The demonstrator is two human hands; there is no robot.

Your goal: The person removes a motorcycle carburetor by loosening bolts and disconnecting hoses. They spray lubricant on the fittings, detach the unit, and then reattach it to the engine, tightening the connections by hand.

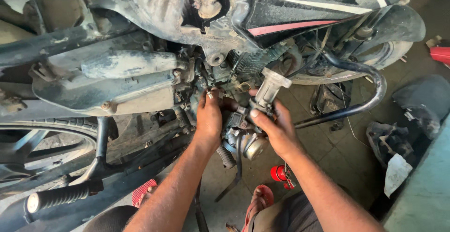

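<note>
Concrete floor under the motorcycle: your left hand and right hand both grip the carburetor.

Left hand fingers buried behind engine parts, motorcycle cropped by frame edges, perhaps carburettor half-hidden

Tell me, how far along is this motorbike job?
Done: the bike's side is already open, engine bare. In hand: both hands grip the carburettor, the left hand at its side and the right hand at its top, beside the engine. Left: it isn't visibly fastened yet.
</note>
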